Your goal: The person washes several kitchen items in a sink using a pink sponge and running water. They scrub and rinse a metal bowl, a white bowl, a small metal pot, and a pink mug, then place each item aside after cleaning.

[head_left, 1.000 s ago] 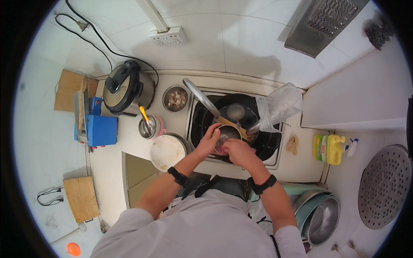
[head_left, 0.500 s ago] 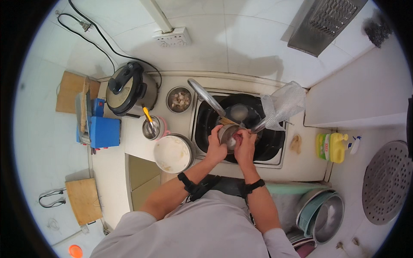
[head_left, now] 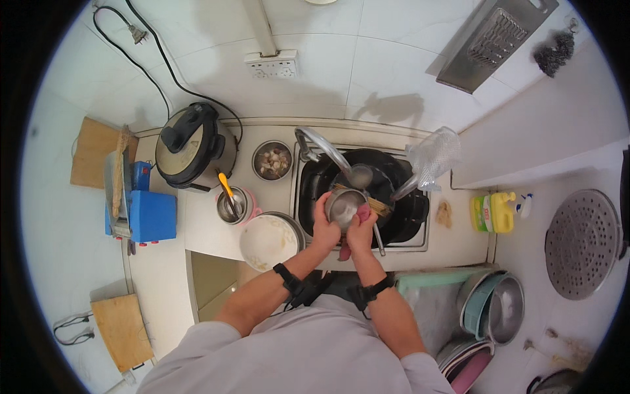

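My left hand [head_left: 324,228] is closed round the left side of a small steel bowl [head_left: 342,207], whose inside faces upward. My right hand [head_left: 361,236] grips the bowl's near right with a pink cloth [head_left: 363,211], part of which dangles below. Both hands are over a black basin [head_left: 410,223] set in the steel sink. Beside and behind the bowl lie a bundle of thin bamboo sticks [head_left: 377,207] and a round metal ladle or cup [head_left: 361,176], partly hidden. A curved steel tap [head_left: 323,144] arches over the basin. A mesh strainer [head_left: 433,157] is at its right rim.
Left are stacked dishes [head_left: 269,241], a bowl of pale food pieces [head_left: 271,161], a small pot [head_left: 231,206], a pressure cooker [head_left: 180,154] and blue device [head_left: 153,215]. Right are a yellow jug [head_left: 492,213], perforated steel plate [head_left: 577,243] and stacked basins [head_left: 505,305].
The bowl has turned in my hands, its opening now more upward, and both hands have shifted slightly. A metal handle now shows right of my right hand, and the view has tilted a little.
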Motion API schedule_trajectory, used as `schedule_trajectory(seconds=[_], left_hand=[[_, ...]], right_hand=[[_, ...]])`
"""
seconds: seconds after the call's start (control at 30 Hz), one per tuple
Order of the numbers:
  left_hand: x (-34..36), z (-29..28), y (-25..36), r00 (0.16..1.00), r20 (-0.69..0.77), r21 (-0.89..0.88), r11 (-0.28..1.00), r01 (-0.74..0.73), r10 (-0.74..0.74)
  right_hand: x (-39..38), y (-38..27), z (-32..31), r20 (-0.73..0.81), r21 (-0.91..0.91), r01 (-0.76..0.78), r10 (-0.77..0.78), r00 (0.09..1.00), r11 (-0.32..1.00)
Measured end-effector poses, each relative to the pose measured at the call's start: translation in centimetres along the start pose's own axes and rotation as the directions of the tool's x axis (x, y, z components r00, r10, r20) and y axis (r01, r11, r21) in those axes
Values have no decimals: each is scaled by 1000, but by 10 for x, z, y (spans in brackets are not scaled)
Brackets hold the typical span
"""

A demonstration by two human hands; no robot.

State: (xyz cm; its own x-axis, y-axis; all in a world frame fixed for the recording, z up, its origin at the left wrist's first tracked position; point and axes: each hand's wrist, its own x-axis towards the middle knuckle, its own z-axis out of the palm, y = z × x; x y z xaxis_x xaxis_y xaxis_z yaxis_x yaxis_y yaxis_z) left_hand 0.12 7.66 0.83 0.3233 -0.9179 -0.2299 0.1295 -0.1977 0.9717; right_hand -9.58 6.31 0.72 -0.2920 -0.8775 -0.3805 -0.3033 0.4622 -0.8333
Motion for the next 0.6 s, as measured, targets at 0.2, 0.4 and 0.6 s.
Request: schedule_trajectory(seconds=[0.2, 0.4, 0.6], left_hand=[[17, -27, 27, 695, 511, -7, 807, 591, -505], [-3, 8, 28, 969, 156, -333, 913, 235, -192], [25, -12, 26, 735, 494, 85, 867, 490, -464]], right_hand=[[17, -38, -51, 262, -392, 510, -439, 860, 765], [3, -52, -33, -43, -435, 316, -370, 928, 843], [25, -40, -58, 303, -379, 502, -409, 861, 777]])
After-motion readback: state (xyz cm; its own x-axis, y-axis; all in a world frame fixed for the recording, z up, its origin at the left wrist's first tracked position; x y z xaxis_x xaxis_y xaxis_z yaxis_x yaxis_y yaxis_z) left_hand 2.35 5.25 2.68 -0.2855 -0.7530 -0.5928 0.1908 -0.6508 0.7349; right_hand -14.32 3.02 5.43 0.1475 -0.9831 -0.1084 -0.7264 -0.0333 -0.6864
